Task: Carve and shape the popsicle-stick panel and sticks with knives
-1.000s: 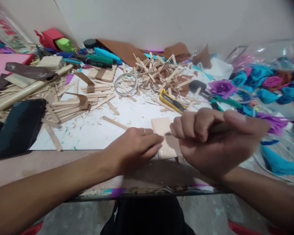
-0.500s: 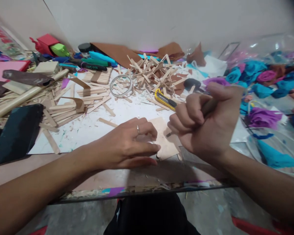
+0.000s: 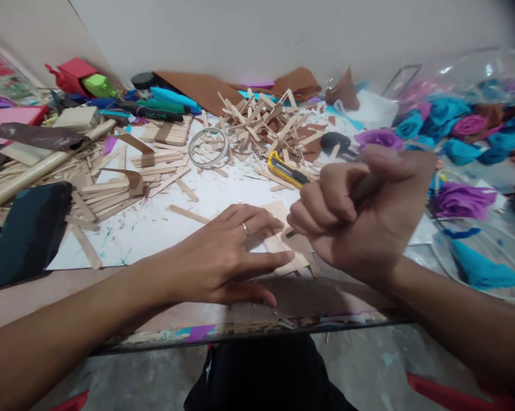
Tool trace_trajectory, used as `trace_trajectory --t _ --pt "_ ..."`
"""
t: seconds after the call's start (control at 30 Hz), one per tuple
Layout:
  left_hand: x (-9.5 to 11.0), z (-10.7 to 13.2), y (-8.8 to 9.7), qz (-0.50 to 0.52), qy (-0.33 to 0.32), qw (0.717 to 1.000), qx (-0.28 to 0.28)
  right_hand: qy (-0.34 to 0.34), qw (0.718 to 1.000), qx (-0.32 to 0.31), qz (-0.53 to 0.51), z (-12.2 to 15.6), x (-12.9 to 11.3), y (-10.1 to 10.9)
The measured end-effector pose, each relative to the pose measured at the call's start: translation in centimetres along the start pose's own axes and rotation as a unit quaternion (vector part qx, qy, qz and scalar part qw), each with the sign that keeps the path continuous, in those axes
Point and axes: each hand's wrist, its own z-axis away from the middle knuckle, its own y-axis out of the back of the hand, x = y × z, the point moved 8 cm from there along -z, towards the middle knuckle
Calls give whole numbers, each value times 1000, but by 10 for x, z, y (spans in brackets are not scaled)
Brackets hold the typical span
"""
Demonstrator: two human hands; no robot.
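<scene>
Pale wood makes up the board (image 3: 277, 210), which lies near the front edge of the counter (image 3: 56, 285), partly covered by the person's two hands. The left hand (image 3: 229, 251) is spread wide, palm down, its fingers reaching over the board and its thumb well apart from them. The right hand (image 3: 347, 214) is curled tight around a tool (image 3: 290, 233) whose dark tip points at the board; the fist hides most of it. A stick end (image 3: 314, 269) shows by the board's near right corner. Beyond the hands, a yellow cutter (image 3: 286, 171) lies on white paper (image 3: 155, 228), with a pile of sticks (image 3: 261, 123) behind it and a ring (image 3: 208, 148) to its left
</scene>
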Motion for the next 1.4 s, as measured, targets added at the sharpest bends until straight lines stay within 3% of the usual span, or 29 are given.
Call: trace_trajectory --t 0.4,0.7,0.97,1.13,1.4 --pt "1 -2 -3 27 22 999 -30 -18 999 -34 25 7 8 -9" --pt "2 -5 -4 51 24 998 -11 -10 999 -30 35 3 14 -9" --pt "4 -8 -2 0 9 1000 -7 -161 980 -18 -113 -23 41 24" --pt "4 -12 -1 -17 20 999 -22 -182 970 -14 -162 -27 43 24" --pt "8 -15 -2 -24 33 999 -37 -194 955 132 -180 -23 52 37"
